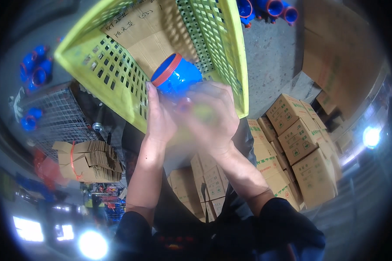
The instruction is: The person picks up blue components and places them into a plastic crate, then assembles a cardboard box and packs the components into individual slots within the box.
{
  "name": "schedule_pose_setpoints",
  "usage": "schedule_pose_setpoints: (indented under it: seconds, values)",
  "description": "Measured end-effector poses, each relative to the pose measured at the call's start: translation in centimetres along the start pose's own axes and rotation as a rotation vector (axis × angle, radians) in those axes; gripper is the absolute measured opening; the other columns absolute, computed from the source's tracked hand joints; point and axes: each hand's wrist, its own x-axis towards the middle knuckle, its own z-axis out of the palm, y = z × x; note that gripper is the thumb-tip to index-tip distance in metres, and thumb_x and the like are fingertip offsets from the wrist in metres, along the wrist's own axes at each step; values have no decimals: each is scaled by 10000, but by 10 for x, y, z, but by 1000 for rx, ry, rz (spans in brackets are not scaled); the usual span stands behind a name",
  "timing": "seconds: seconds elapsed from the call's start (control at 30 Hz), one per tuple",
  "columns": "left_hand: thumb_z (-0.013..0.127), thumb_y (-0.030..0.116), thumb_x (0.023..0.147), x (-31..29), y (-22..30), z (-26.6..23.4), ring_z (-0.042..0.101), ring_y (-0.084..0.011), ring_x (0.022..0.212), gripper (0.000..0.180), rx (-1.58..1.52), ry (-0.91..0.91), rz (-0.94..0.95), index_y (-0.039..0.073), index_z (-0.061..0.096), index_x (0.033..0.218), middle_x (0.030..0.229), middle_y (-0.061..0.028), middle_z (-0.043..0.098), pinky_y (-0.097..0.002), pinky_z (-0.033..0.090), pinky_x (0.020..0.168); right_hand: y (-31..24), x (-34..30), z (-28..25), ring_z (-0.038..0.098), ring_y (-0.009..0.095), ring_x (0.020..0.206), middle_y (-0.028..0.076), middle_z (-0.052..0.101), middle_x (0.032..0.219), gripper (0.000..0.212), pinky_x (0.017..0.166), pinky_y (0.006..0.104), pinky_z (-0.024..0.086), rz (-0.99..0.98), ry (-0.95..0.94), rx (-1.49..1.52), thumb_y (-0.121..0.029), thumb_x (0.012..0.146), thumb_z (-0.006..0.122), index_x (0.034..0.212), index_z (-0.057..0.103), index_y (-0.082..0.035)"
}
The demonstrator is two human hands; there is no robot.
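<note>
Although blur veils the middle of the head view, one blue fitting (185, 78) is on record just above centre: glossy body, ribbed orange-red rim, mouth tilted toward the upper left.

Left hand (159, 115): at centre, thumb against the rim's near edge, apparently supporting the piece. Right hand (215, 111): beside it at centre right, curled over the fitting's lower end, fingers smeared; whether it grips or only rubs across, cannot tell.

Crate (96, 98): yellow-green, perforated walls, upper centre, behind the fitting. Cardboard sheet (137, 41): inside the crate, handwritten marks.

Status, by judgement: picking up is done; handling of this piece is under way, with release not yet made. What the fingers do at the blurred end cannot be read, nor how many pieces are finished.

Further stock: blue fittings with red rims, a cluster at upper left (48, 65) and another at the top, right of centre (262, 5); whether treated or waiting, unclear. Cartons (298, 139): stacked, lower right. Flat cardboard bundle (91, 161): left, tied with red strap. Wire mesh cage (59, 113): left, above the bundle.
</note>
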Motion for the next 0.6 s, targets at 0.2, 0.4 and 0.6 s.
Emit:
schedule_pose_setpoints:
  seconds: [0.2, 0.4, 0.6]
  values:
    - [302, 791, 891, 0, 0, -7, 581, -251, 1170, 917, -47, 71, -60, 35, 426, 1394, 1280, -146, 581, -414, 454, 1027, -6, -1, -5, 615, 283, 944, 71, 668, 985, 407, 825, 379, 504, -40, -38, -15, -19, 566, 825, 954, 707, -50]
    - [296, 793, 890, -2, 9, 3, 595, -266, 1160, 936, 60, -29, -7, 17, 424, 1397, 1279, -171, 582, -413, 480, 1010, -7, -4, -15, 610, 293, 972, 79, 652, 1011, 402, 830, 389, 501, -54, -77, 31, -10, 562, 817, 942, 694, -56]
    - [278, 792, 894, -3, 9, 18, 619, -255, 1113, 934, 153, -17, 34, 18, 428, 1393, 1237, -161, 607, -395, 500, 975, -11, 1, -22, 606, 287, 946, 75, 651, 1000, 415, 821, 386, 499, -60, -87, -14, -20, 559, 825, 951, 693, -59]
